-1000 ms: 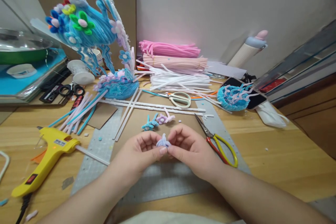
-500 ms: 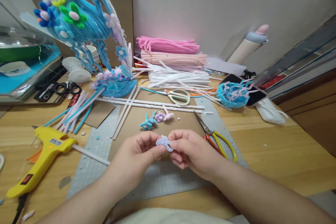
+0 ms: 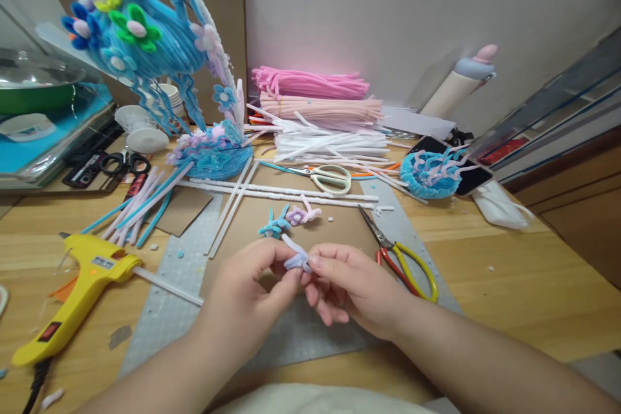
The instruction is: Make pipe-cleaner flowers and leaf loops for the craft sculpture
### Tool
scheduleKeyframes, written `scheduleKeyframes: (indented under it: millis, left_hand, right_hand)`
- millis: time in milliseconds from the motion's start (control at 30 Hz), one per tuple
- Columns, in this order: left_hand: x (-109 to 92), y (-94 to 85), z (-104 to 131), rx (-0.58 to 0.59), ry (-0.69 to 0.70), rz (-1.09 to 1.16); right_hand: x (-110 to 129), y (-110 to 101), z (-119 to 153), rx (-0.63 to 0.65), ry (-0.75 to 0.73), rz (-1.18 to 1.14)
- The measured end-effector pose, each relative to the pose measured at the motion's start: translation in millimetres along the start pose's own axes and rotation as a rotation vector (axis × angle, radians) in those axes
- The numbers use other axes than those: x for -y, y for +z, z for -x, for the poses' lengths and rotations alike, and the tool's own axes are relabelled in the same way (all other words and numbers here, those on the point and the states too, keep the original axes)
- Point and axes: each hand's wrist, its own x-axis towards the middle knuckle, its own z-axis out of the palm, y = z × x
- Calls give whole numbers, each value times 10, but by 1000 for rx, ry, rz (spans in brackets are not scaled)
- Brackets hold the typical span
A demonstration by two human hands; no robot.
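A small lavender fuzzy-stem flower (image 3: 297, 261) is pinched between both hands above the brown cardboard, a pale stem end pointing up from it. My left hand (image 3: 259, 291) grips its left side with thumb and fingers. On its right side, the thumb and index finger of my right hand (image 3: 349, 281) close on it, the other fingers curled below. Just beyond the hands lie a blue flower piece (image 3: 274, 225) and a pink and purple one (image 3: 301, 214). Scissors with red and yellow handles (image 3: 407, 265) rest right of my right hand.
A yellow glue gun (image 3: 82, 291) lies at the left. Cream-handled scissors (image 3: 330, 179) and stem bundles (image 3: 334, 142) are behind the cardboard. A decorated blue hanging piece (image 3: 165, 39) rises at the back left; a blue woven piece (image 3: 429, 173) sits at the right.
The lavender flower has been turned, and a pale stem end now points up from it. My left hand has shifted slightly; the lower fingers of my right hand are more spread.
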Motion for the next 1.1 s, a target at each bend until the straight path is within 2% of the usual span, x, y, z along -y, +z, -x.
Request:
scheduleKeyframes:
  millis: [133,233,333,467,633,733,833,933,1000,1100]
  left_hand:
    - [-53,-21,5,12,61,-54]
    - [-74,-15,14,15,52,4]
    - [-83,0,21,28,32,68]
    - [-84,9,14,38,96,33]
    - [-80,13,15,62,105,54]
    - [-65,30,23,56,-20,155]
    - [-35,53,12,19,-220,438]
    - [-3,72,-17,27,-345,701]
    - [11,84,-30,77,-377,779]
    - [9,95,-23,160,-348,764]
  right_hand:
    - [28,-5,13,7,29,-43]
    - [41,-6,34,75,72,-198]
    - [58,-41,48,208,214,-402]
    - [98,-129,43,336,431,-540]
    - [139,-188,40,381,481,-571]
    - [142,-165,50,331,392,-516]
    - [111,-94,51,162,94,-297]
    - [46,-8,34,-28,-171,-27]
    - [-1,30,17,-104,-222,68]
    - [-37,39,-4,-127,-162,6]
